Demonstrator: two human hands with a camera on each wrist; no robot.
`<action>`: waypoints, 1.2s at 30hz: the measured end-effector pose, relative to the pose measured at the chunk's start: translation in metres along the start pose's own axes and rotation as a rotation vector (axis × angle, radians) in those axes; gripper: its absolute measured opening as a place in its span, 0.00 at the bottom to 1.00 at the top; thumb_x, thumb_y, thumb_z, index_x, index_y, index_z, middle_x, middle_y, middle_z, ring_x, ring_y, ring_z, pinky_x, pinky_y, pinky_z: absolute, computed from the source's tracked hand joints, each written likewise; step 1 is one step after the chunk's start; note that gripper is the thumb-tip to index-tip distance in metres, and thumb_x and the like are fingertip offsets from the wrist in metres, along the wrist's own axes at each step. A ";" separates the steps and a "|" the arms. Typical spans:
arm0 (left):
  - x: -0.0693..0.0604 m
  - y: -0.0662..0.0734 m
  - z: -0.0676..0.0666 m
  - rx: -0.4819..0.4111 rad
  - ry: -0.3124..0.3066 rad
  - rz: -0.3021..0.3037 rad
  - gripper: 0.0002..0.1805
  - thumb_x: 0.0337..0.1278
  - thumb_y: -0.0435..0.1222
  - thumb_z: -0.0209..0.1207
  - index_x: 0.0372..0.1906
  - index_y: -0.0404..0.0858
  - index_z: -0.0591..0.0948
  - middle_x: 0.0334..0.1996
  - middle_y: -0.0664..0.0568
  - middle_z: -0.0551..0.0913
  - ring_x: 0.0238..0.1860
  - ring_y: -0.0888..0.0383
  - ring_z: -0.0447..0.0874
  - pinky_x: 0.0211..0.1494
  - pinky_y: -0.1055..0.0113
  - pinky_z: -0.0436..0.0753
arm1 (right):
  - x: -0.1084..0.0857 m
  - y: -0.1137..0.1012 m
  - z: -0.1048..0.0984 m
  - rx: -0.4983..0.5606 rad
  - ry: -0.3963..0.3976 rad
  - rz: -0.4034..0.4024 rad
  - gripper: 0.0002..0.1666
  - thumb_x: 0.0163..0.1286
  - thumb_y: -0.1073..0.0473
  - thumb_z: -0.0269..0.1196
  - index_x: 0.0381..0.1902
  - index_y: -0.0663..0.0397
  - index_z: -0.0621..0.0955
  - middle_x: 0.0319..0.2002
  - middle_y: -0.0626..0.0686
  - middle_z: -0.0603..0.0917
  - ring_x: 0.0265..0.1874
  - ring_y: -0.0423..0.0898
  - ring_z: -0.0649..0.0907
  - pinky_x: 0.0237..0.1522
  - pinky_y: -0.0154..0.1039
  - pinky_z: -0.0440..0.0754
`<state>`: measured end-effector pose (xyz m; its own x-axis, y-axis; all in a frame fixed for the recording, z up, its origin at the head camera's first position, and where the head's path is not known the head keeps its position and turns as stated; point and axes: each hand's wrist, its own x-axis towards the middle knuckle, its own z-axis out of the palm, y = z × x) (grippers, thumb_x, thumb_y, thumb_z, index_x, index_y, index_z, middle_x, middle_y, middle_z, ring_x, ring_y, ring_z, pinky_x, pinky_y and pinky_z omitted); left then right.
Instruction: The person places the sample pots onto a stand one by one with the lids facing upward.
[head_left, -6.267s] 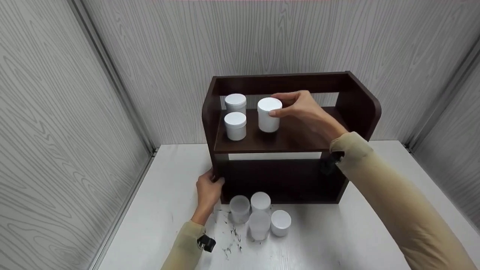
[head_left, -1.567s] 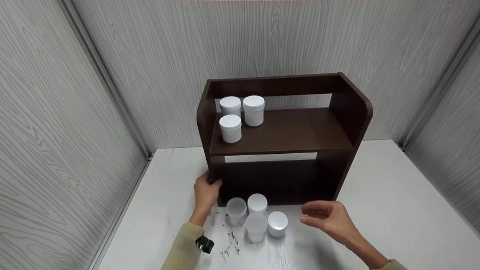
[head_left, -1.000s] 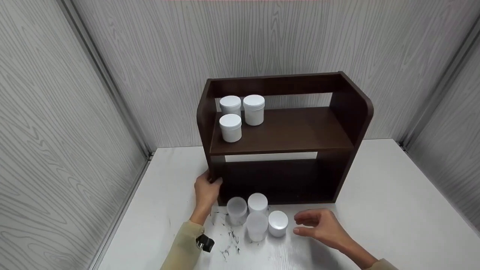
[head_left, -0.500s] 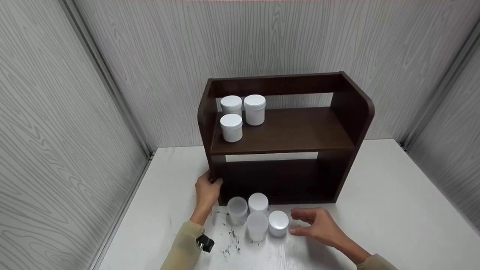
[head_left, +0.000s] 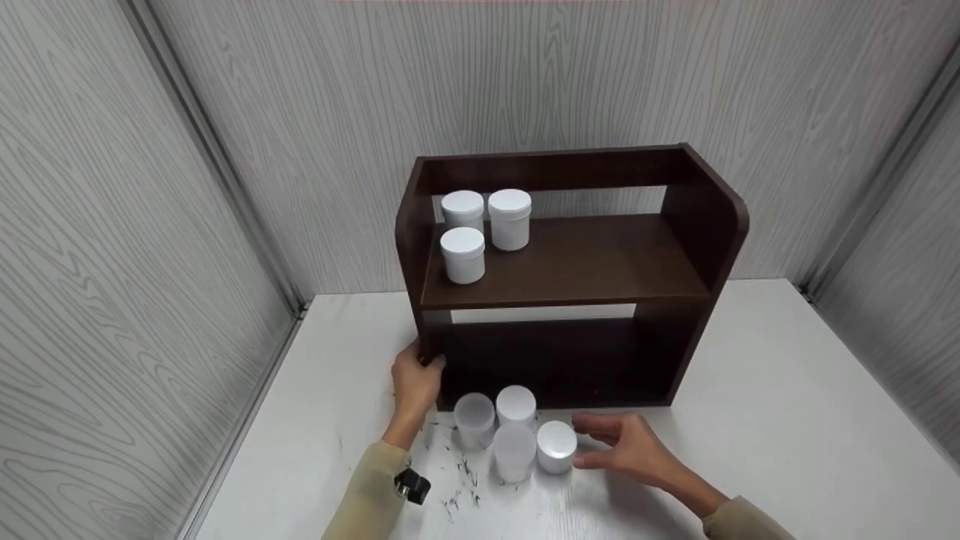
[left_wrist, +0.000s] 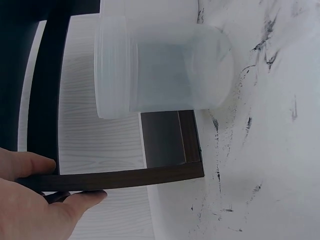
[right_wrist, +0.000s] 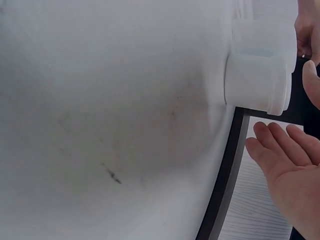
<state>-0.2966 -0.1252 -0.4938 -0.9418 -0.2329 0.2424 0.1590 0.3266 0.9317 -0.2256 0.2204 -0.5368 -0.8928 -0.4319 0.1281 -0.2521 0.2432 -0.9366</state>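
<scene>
My left hand [head_left: 416, 386] grips the left side panel of a dark brown two-tier shelf [head_left: 585, 259]; in the left wrist view, thumb and fingers [left_wrist: 82, 200] lie on either side of that panel. My right hand [head_left: 630, 450] hovers over the tabletop, fingers spread from the thumb, just right of a white lidded jar [head_left: 556, 448]. A gap shows between this hand and the jar [right_wrist: 252, 82] in the right wrist view. Beside it stand another white jar [head_left: 516, 405] and two translucent jars, one at front [head_left: 515, 454], one at left [head_left: 475, 420].
Three white jars stand on the upper tier's left part: back left [head_left: 463, 208], front left [head_left: 463, 256] and back right [head_left: 510, 220]. Grey wood-patterned walls [head_left: 360, 150] enclose the white table [head_left: 765, 420]. Dark scuffs mark the tabletop near the jars.
The jar my right hand held over the upper tier now stands there at the back. That hand came down to the table and moved left toward the white jar. My left hand stays put.
</scene>
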 end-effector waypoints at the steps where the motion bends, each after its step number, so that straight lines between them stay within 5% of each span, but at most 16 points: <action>1: 0.000 0.000 0.000 -0.001 0.003 0.003 0.28 0.68 0.26 0.59 0.71 0.23 0.73 0.63 0.31 0.80 0.66 0.36 0.77 0.68 0.44 0.76 | 0.001 0.001 0.000 -0.001 -0.007 -0.001 0.39 0.59 0.63 0.81 0.64 0.77 0.79 0.62 0.71 0.82 0.62 0.65 0.82 0.64 0.49 0.79; 26: -0.001 0.000 -0.002 -0.032 -0.045 -0.020 0.31 0.70 0.27 0.57 0.75 0.22 0.67 0.68 0.29 0.75 0.70 0.36 0.72 0.72 0.45 0.72 | 0.015 0.014 0.009 0.023 -0.076 -0.039 0.44 0.56 0.63 0.82 0.67 0.75 0.77 0.64 0.69 0.81 0.60 0.63 0.83 0.62 0.49 0.81; 36: 0.000 0.000 -0.002 -0.028 -0.044 -0.004 0.30 0.70 0.26 0.56 0.75 0.23 0.68 0.67 0.31 0.76 0.70 0.37 0.72 0.73 0.44 0.71 | 0.015 0.017 0.008 0.088 -0.072 0.022 0.40 0.59 0.65 0.80 0.67 0.74 0.78 0.63 0.67 0.82 0.62 0.65 0.82 0.59 0.45 0.83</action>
<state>-0.2958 -0.1269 -0.4939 -0.9544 -0.1934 0.2272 0.1629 0.3002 0.9399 -0.2401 0.2109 -0.5534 -0.8676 -0.4897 0.0861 -0.1960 0.1777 -0.9644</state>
